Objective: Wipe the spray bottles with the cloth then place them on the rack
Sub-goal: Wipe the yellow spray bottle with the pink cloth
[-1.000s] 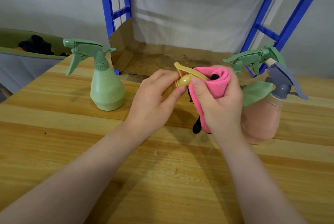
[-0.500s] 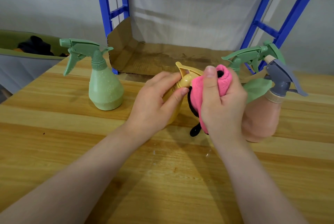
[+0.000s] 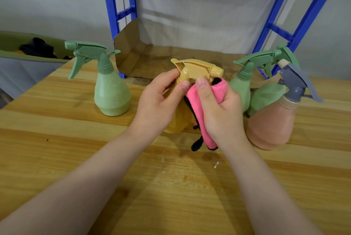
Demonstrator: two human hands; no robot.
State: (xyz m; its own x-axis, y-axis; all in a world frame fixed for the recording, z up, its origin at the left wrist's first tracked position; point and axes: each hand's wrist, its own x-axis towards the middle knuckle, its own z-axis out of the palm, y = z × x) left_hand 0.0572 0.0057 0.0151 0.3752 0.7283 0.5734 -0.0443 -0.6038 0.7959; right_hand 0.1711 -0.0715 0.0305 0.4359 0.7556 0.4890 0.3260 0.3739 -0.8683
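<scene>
A single wide-angle view looked forward and down from the person's head, close over the table (image 3: 57, 149). Both forearms entered from the bottom edge, and the blue rack (image 3: 112, 16) stood at the far side, facing the camera.

A wooden tabletop (image 3: 57, 158) of pale planks fills the lower part of the view, with a few small wet spots (image 3: 216, 164) near its middle. At 12 o'clock a sheet of brown cardboard (image 3: 152, 60) lies flat, its left edge folded upward. Behind it hangs a grey-white sheet (image 3: 190, 7) against the wall. At 9 o'clock, beyond the tabletop's edge, sits an olive-green bin (image 3: 11, 52) with grey sides; dark cloth (image 3: 38, 47) lies inside it.
</scene>
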